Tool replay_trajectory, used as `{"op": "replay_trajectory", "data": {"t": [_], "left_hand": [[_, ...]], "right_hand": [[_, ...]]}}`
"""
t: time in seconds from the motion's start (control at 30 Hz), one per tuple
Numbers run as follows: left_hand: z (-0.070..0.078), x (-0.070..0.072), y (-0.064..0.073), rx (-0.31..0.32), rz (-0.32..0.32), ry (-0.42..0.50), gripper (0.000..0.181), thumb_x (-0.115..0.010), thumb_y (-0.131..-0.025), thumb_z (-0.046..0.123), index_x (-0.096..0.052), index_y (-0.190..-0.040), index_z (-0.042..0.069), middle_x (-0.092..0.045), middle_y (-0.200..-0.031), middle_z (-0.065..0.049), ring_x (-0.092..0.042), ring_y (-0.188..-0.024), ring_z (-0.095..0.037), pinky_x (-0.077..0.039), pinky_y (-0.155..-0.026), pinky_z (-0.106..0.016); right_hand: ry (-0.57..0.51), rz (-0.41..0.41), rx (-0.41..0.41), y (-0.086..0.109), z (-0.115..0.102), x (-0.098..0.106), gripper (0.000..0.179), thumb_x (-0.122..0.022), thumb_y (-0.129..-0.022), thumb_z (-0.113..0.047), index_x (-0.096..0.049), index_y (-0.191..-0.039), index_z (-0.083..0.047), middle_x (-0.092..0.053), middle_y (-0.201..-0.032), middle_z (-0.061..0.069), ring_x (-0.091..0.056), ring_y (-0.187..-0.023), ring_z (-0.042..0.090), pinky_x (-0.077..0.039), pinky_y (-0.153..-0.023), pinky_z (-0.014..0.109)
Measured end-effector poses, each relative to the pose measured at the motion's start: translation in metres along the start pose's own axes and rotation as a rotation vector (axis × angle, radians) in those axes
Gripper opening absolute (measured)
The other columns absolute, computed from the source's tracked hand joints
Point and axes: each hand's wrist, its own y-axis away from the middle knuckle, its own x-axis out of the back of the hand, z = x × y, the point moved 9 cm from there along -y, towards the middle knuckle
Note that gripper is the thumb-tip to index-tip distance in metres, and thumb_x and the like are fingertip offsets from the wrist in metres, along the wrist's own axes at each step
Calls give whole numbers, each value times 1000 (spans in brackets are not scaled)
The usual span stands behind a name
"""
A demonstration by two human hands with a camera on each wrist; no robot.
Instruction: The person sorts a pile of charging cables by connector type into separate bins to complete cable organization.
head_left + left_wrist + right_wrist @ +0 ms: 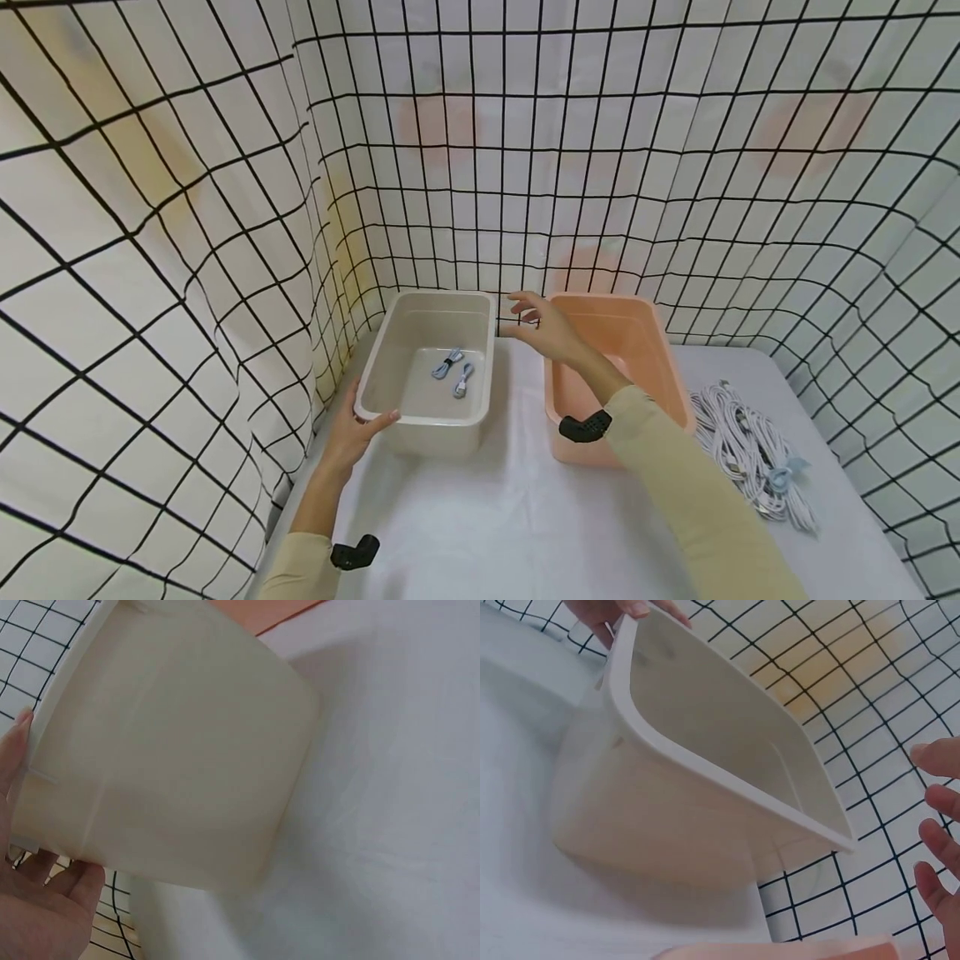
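Note:
A cream plastic bin (pixel 427 421) stands at the back left of the table. Inside it lie two small bundled cables, one with a dark tie (pixel 447 363) and a shorter pale one (pixel 462 381). My left hand (pixel 351 433) grips the bin's near left corner, thumb over the rim and fingers round the outside, as the left wrist view also shows. My right hand (pixel 551 327) hovers between that bin and an orange bin (pixel 592 450), with fingers spread and nothing in them. The orange bin's inside is partly hidden by my right arm.
A heap of white cables (pixel 738 442) with a light blue tie (pixel 786 475) lies right of the orange bin. Black wire mesh (pixel 502 200) walls the table at the back and both sides. A white cloth (pixel 480 517) covers the tabletop.

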Motion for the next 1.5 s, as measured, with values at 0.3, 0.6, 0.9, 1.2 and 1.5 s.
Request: {"op": "replay_trajectory", "data": {"t": [0.3, 0.6, 0.9, 1.2, 1.5], "left_hand": [[-3, 2, 2, 9, -12, 10, 110, -83, -92, 26, -4, -168, 24, -16, -168, -21, -26, -148, -43, -26, -116, -59], [-1, 2, -1, -5, -9, -1, 108, -83, -91, 27, -6, -168, 26, -20, -166, -21, -29, -147, -43, -27, -115, -60], [2, -1, 1, -6, -10, -2, 109, -83, -91, 28, -7, -168, 24, -19, -167, -21, -28, -147, -43, -27, -115, -59], [20, -2, 7, 31, -26, 20, 107, -81, -93, 21, -6, -168, 20, -16, -167, -23, -26, -148, -45, -26, -116, -60], [28, -4, 15, 35, -31, -6, 107, -81, -93, 21, -4, -168, 15, -17, -166, -26, -26, -147, -47, -26, -116, -61]], "right_hand": [[-11, 4, 37, 19, 4, 14, 57, -72, -98, -21, -51, -150, -12, -61, -132, 14, -58, -117, 34, -45, -99, 56], [-31, 14, 25, 42, 16, 38, 57, -70, -101, -20, -48, -152, -10, -58, -134, 15, -55, -121, 37, -45, -101, 55], [-11, 87, 0, 63, 34, 69, 54, -70, -100, -18, -51, -150, -11, -59, -135, 19, -57, -117, 35, -46, -98, 56], [10, 135, -4, 79, 48, 93, 53, -70, -101, -21, -52, -150, -9, -59, -132, 17, -57, -116, 37, -44, -97, 56], [70, 186, -9, 96, 62, 115, 52, -70, -101, -22, -53, -148, -9, -62, -129, 18, -60, -113, 36, -48, -95, 54]]}}
